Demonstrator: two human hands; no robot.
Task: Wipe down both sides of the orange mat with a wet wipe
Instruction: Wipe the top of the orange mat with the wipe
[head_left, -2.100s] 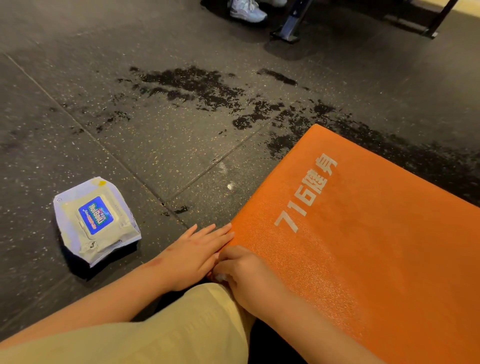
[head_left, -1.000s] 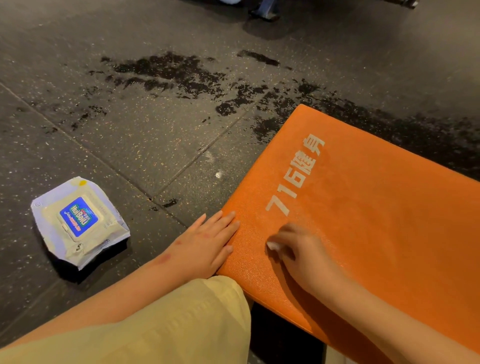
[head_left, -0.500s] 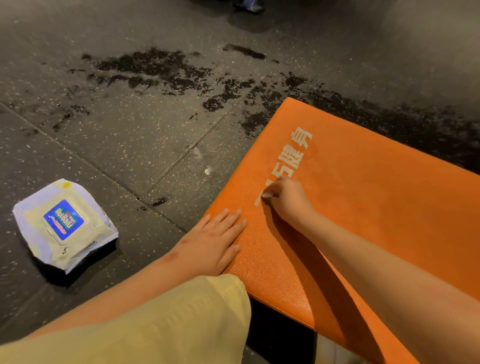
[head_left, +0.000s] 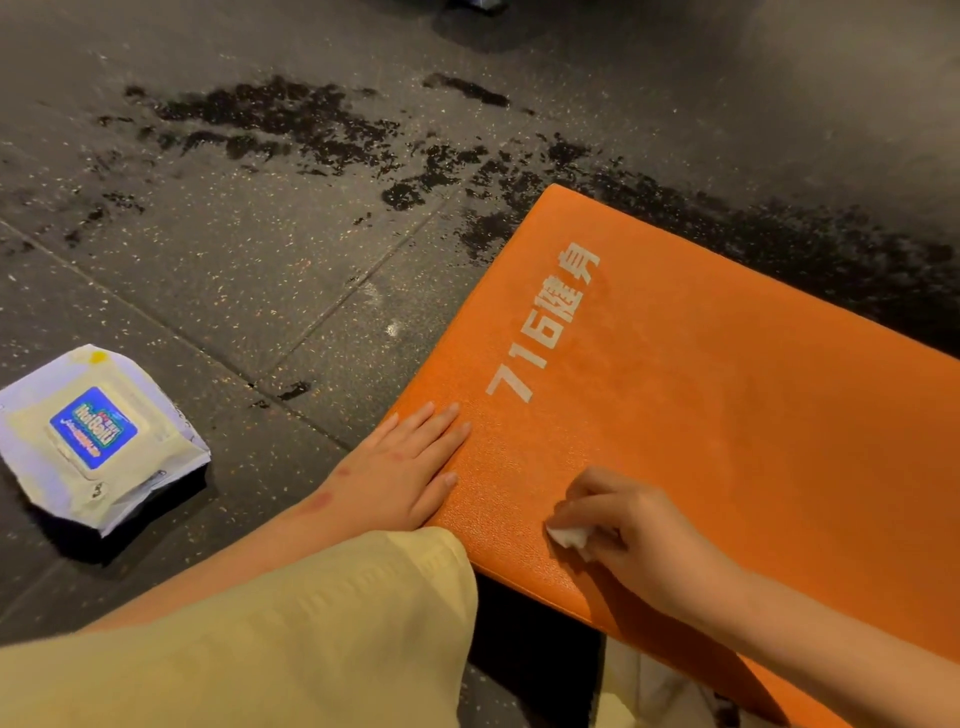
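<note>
Pebbled orange mat on speckled floor, much bare surface rightward. Left hand flat at its left edge, grip released. Right hand grip pinches crumpled wipe near front edge.

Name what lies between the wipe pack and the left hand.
Only bare dark floor, crossed by a tile seam, in the head view; the pack and left hand lie apart.

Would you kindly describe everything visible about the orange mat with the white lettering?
The orange padded mat has a pebbled, leather-like skin and white print reading 716 plus two characters. It lies on the dark speckled floor. The left hand rests flat on its near edge; the right hand presses a small white wipe onto it.
</note>
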